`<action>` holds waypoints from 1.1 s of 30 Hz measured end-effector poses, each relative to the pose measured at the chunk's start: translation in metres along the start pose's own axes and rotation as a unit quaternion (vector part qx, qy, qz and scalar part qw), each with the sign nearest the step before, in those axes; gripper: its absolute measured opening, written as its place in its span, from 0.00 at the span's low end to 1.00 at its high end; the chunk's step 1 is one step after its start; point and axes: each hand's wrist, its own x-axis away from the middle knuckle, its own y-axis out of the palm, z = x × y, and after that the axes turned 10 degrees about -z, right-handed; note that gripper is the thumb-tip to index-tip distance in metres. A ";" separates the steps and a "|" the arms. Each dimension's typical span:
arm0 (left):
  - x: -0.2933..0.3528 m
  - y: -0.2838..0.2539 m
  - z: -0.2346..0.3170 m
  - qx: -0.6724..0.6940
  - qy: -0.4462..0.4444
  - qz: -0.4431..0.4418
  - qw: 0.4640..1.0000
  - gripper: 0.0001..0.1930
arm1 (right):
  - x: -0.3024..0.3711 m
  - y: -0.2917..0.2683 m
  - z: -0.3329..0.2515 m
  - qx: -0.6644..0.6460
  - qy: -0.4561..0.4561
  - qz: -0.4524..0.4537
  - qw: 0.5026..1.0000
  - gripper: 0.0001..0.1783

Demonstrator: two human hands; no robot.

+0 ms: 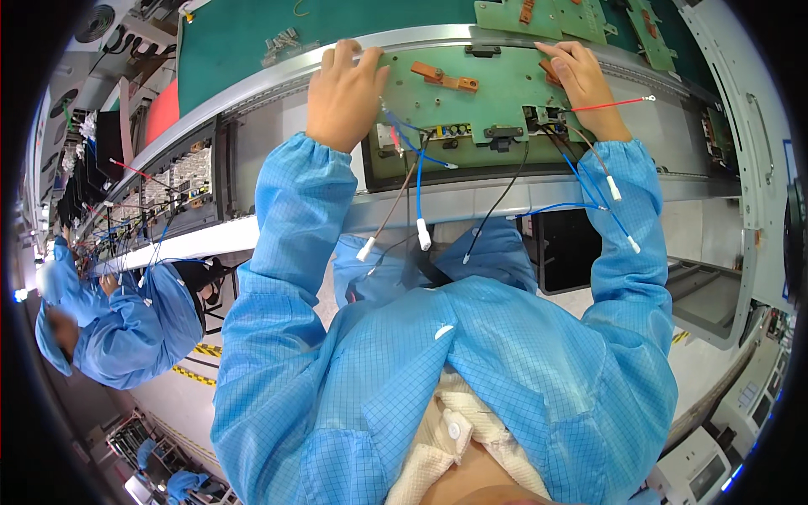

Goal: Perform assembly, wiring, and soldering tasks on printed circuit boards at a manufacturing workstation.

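A green fixture plate (497, 88) lies over a circuit assembly on the rail line in front of me. At its left edge is my left hand (347, 94), fingers spread toward the far rail and thumb by the plate's corner. My right hand (582, 88) rests on the far right corner, its fingers stretched out beside an orange-brown latch (550, 71). Another orange-brown latch (446, 77) sits between the hands. From the assembly's near side hang blue wires (419, 198) and a brown wire (391, 210) with white connectors. A red wire (610, 105) crosses my right wrist.
Several similar green plates (547, 15) lie on the green mat (236, 38) beyond the rail, with small metal parts (281, 42) at left. More wired boards (168, 189) stand along the line. A co-worker in blue (126, 328) sits at left. A metal frame (741, 278) bounds the right.
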 end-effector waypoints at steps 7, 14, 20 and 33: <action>-0.020 0.017 0.005 0.094 -0.018 -0.033 0.995 0.09 | -0.001 0.005 0.006 0.011 -0.007 0.012 1.000 0.26; -0.021 0.027 0.001 0.157 0.003 -0.006 0.988 0.10 | 0.000 0.003 0.002 0.020 -0.003 0.022 1.000 0.25; -0.025 0.031 -0.004 0.122 0.047 -0.046 0.990 0.13 | -0.003 0.004 0.005 0.036 0.002 0.027 0.999 0.25; -0.026 0.036 -0.006 0.075 0.025 -0.086 0.993 0.18 | -0.006 0.003 -0.002 -0.017 0.046 0.006 0.999 0.29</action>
